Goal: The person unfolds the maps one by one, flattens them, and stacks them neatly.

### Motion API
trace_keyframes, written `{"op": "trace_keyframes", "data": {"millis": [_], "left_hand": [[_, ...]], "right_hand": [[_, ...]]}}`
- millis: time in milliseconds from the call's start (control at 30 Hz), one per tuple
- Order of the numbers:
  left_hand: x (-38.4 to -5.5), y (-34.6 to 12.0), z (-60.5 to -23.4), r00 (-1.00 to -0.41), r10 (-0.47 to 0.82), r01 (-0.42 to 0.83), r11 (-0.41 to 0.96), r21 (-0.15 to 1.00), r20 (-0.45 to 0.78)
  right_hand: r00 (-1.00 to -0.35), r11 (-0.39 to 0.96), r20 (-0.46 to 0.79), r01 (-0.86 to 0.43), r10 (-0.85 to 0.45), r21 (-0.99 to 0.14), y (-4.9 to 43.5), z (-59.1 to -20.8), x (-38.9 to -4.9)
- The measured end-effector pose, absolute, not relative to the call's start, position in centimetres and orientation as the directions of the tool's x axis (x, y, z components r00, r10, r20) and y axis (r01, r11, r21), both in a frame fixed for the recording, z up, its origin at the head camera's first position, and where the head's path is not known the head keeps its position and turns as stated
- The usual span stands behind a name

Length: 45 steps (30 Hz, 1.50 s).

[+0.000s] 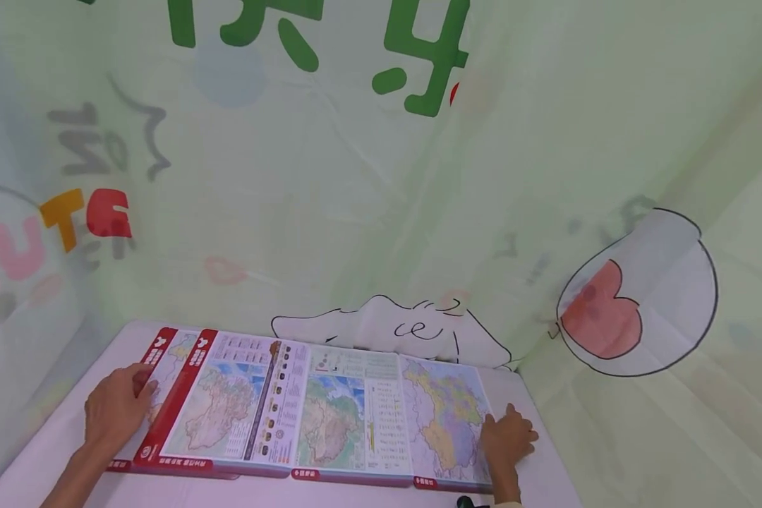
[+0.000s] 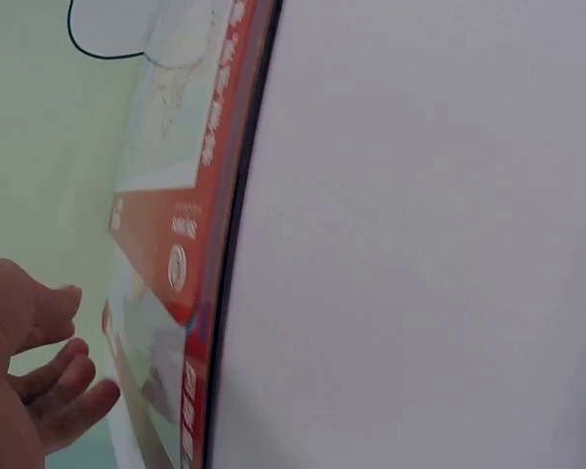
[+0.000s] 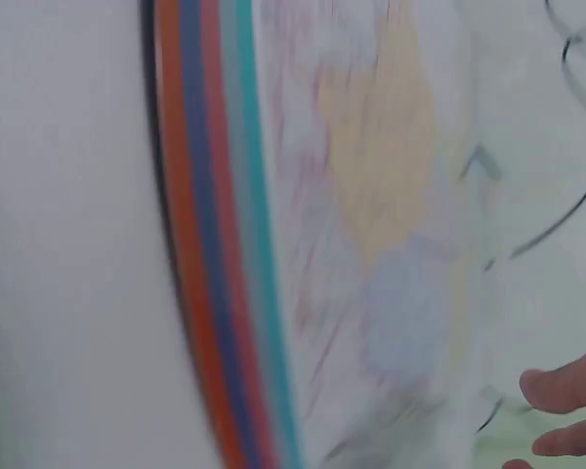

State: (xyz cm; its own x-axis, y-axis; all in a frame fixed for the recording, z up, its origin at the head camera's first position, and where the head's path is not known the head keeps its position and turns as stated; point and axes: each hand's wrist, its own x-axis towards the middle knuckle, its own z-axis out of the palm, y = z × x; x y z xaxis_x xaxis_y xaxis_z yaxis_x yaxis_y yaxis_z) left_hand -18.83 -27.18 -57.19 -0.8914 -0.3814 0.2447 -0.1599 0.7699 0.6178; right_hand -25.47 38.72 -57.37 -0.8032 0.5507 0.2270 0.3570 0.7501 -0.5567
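Glossy folded map sheets with red borders lie side by side and overlapping in the head view. The left map has a broad red strip and partly covers another map under its left side. To its right are a map panel in green and brown and a coloured map. My left hand is at the left edge of the stack, its fingers loosely bent in the left wrist view. My right hand is beside the right edge of the coloured map, thumb and fingers apart.
The maps lie on a white table. Behind and on both sides hangs a pale cloth printed with green characters, letters and line drawings. A small black object shows by the right wrist at the bottom edge.
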Motion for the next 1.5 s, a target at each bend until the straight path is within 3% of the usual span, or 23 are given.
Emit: {"op": "trace_keyframes", "data": {"millis": [233, 400, 600, 800, 1133, 1500], "left_hand": [[-16.9, -28.1, -58.3, -0.906, -0.226, -0.028, 0.876, 0.482, 0.358], [-16.4, -28.6, -59.5, -0.923, -0.198, -0.025, 0.887, 0.462, 0.33], [-16.7, -28.3, -60.3, -0.907, -0.191, 0.004, 0.887, 0.462, 0.374], [-16.5, -28.5, -60.9, -0.908, -0.182, 0.007, 0.893, 0.449, 0.376], [-15.7, -29.2, -60.7, -0.916, -0.16, 0.017, 0.901, 0.433, 0.368], [-12.6, -28.2, -60.7, -0.917, -0.213, -0.053, 0.903, 0.426, 0.337]], "right_hand": [[-0.928, 0.884, 0.282, 0.092, 0.243, -0.458, 27.7, -52.1, -23.0], [-0.985, 0.881, 0.167, -0.105, -0.03, -0.462, 18.8, -54.9, -21.1], [-0.956, 0.859, 0.005, -0.267, -0.294, -0.437, 11.7, -59.5, -18.9], [-0.947, 0.861, -0.018, -0.285, -0.322, -0.422, 9.5, -61.0, -18.3], [-0.943, 0.849, -0.039, -0.278, -0.329, -0.449, 8.9, -58.9, -18.6], [-0.943, 0.826, -0.035, -0.271, -0.33, -0.494, 9.3, -58.4, -18.4]]}}
